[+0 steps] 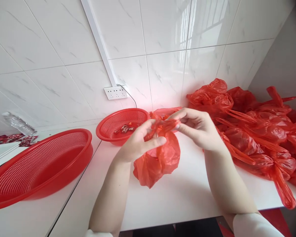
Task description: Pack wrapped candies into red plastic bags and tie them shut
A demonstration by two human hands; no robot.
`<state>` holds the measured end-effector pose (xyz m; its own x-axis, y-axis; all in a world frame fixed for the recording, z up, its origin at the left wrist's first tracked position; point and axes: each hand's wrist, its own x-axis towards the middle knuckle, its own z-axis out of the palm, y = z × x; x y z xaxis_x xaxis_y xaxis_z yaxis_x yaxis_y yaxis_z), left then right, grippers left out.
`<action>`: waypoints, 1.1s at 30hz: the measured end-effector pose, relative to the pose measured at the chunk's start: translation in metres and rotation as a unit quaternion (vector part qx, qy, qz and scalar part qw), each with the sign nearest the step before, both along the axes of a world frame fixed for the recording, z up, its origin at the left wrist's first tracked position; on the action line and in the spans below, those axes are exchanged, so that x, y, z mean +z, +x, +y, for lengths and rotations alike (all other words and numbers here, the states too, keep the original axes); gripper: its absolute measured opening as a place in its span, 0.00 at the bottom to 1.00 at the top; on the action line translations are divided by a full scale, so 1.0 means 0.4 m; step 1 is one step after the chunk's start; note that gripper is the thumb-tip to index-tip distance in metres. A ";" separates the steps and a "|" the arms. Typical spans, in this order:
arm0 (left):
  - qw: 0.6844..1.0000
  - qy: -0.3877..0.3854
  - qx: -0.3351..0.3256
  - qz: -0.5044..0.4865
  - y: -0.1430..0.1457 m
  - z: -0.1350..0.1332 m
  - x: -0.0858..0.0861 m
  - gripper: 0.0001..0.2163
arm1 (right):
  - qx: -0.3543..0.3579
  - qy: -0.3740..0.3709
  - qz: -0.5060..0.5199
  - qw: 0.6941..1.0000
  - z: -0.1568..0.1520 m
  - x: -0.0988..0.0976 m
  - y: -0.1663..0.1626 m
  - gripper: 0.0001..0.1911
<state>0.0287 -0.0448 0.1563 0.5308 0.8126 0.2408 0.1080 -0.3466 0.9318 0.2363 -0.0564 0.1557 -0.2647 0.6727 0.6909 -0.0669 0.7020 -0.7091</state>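
Head view: red bag [158, 161] handles tight between fingers [156, 142] of left hand [138, 144], right hand [199, 128]

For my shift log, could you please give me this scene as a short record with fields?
left hand: pinches the top of the red plastic bag
right hand: grips the same bag's twisted handles
surface: white counter
behind: small red basket holding a few wrapped items
left side: large red basket
right side: pile of red bags
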 end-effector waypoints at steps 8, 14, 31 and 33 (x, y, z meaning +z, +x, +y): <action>0.995 -0.063 0.035 -0.066 0.026 0.039 -0.033 0.17 | -0.016 0.040 -0.160 0.986 0.070 -0.033 -0.023 0.17; 0.977 -0.208 0.038 -0.026 0.001 0.068 -0.039 0.18 | -0.078 0.018 -0.161 0.984 0.101 -0.055 -0.023 0.04; 0.959 -0.268 -0.057 -0.072 0.006 0.082 -0.064 0.22 | -0.145 0.110 -0.139 0.973 0.099 -0.056 -0.023 0.12; 0.956 -0.273 -0.065 -0.091 -0.002 0.095 -0.063 0.21 | -0.163 0.108 -0.116 0.974 0.092 -0.050 -0.008 0.12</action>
<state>0.0278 -0.0069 0.1312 0.6249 0.7740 -0.1018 -0.0837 0.1961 0.9770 0.2330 -0.0196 0.1356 -0.2274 0.5933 0.7722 0.3298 0.7930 -0.5122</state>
